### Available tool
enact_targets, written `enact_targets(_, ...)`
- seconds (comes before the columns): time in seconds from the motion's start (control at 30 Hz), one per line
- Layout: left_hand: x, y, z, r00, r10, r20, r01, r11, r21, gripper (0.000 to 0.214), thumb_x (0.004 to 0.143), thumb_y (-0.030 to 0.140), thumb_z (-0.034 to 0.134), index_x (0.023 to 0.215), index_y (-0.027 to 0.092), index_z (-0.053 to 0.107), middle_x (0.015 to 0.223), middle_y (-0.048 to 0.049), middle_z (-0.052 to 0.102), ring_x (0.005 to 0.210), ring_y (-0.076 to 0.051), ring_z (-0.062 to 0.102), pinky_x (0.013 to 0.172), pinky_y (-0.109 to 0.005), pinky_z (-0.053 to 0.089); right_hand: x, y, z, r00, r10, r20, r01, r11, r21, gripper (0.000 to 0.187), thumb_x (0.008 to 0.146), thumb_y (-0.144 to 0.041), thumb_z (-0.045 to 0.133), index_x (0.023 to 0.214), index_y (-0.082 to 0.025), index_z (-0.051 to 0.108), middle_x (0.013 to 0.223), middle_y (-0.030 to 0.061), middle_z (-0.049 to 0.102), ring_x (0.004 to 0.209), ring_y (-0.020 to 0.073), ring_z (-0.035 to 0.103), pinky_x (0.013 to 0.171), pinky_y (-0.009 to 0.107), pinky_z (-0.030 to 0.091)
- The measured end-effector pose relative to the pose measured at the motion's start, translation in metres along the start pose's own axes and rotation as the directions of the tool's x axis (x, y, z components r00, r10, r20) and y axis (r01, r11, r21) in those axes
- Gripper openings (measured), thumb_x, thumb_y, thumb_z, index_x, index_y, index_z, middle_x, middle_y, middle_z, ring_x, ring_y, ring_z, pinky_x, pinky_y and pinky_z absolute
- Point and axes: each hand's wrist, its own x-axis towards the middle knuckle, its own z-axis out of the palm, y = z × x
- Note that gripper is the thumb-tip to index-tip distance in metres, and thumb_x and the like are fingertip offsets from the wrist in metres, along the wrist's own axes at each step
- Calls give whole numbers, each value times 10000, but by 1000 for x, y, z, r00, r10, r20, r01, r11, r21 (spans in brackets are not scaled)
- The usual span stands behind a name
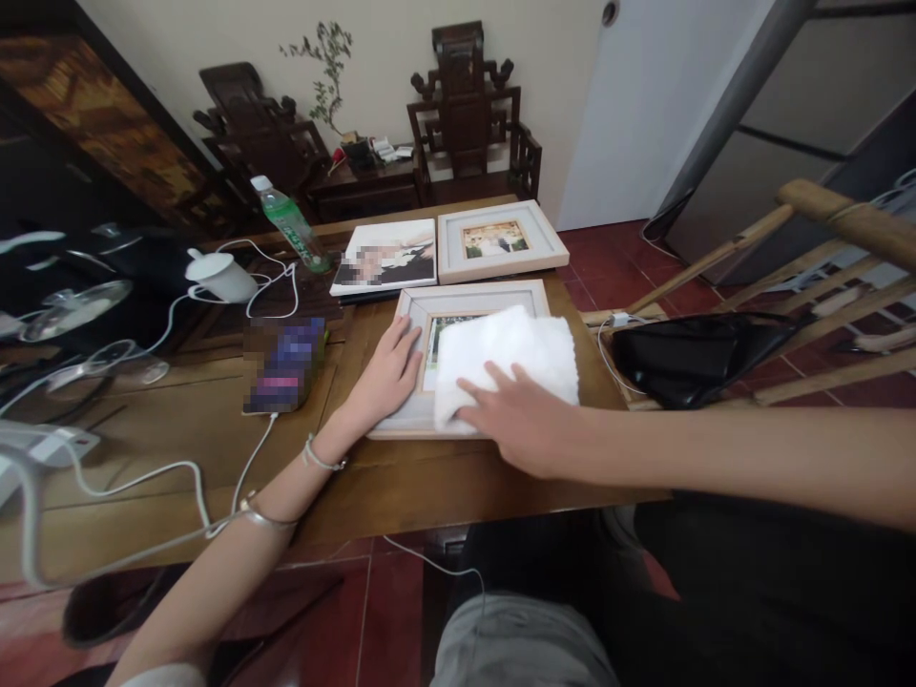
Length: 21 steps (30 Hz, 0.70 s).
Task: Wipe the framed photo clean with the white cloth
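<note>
On frame (472,303): hands (390,372), cloth (508,358).

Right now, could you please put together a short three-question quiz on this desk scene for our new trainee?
1. True or false: the right hand presses a white cloth onto the nearest picture frame.
2. Where does the left hand rest? A) on the green bottle B) flat on the frame's left side C) on the black bag
3. Fill in: besides the nearest frame, ___ other pictures lie farther back on the table.

Key: 1 true. 2 B. 3 two: an unframed photo print and a second frame, side by side.
</note>
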Motion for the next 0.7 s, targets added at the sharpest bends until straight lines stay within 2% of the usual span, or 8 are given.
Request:
enact_targets(0.1,-1,-1,-2,1000,8,6,-8,1000,-8,512,1058,382,373,1470,131,544,1690,-182,393,1600,-348,321,1329,-572,265,-9,-20,-4,994,-109,-30,112,988,104,549,830,-38,590,1348,-191,686,1585,156,552,1358,421,580,1005,574,555)
enact_targets(0.2,-2,-3,-1,1000,16,15,-16,1000,-12,529,1053,387,396,1473,99,538,1689,-211,381,1600,-362,317,1327,-566,273,-6,-18,2,980,-183,-74,189,979,82,602,835,-52,599,1407,-229,659,1624,137,511,1447,434,499,1078,628,503)
enact_targets(0.27,-2,-5,1,1000,25,6,-25,1000,-3,521,1053,357,380,1478,95,529,1687,-212,385,1601,-349,319,1325,-561,275,4,-3,8,979,-190,-72,193,980,39,658,844,-31,572,1463,-247,622,1669,122,451,1517,428,412,1141,662,438)
enact_targets(0.33,-1,-7,3,999,32,-6,-32,999,6,508,1056,331,356,1477,103,526,1684,-204,394,1599,-341,325,1322,-574,275,16,22,12,990,-136,-43,136,991,4,718,839,4,538,1509,-251,583,1712,122,374,1566,418,327,1192,705,355)
enact_targets(0.4,0,-8,4,999,35,-14,-35,999,10,502,1062,334,347,1469,105,532,1681,-204,401,1596,-345,330,1317,-588,278,30,54,13,999,-12,-33,10,999,-40,763,819,28,528,1522,-265,572,1745,118,301,1595,433,244,1207,774,255)
enact_targets(0.53,1,-9,5,999,42,-19,-42,999,12,502,1066,351,353,1455,102,550,1668,-210,420,1587,-347,349,1313,-583,294,46,102,11,980,169,-102,-180,977,-118,792,798,55,519,1498,-304,604,1769,68,254,1607,478,147,1184,853,147)
enact_targets(0.6,1,-9,5,999,43,-19,-42,999,16,507,1064,343,352,1446,80,556,1660,-230,422,1584,-355,354,1313,-582,294,47,103,10,981,175,-78,-185,973,-140,784,808,61,515,1511,-275,597,1766,87,256,1597,498,164,1194,829,178)
enact_targets(0.7,1,-9,6,999,43,-25,-43,999,16,509,1065,336,350,1451,73,551,1666,-232,411,1591,-355,339,1317,-580,285,39,74,8,984,179,0,-178,974,-143,754,811,54,556,1511,-222,601,1736,137,315,1549,540,267,1186,781,281)
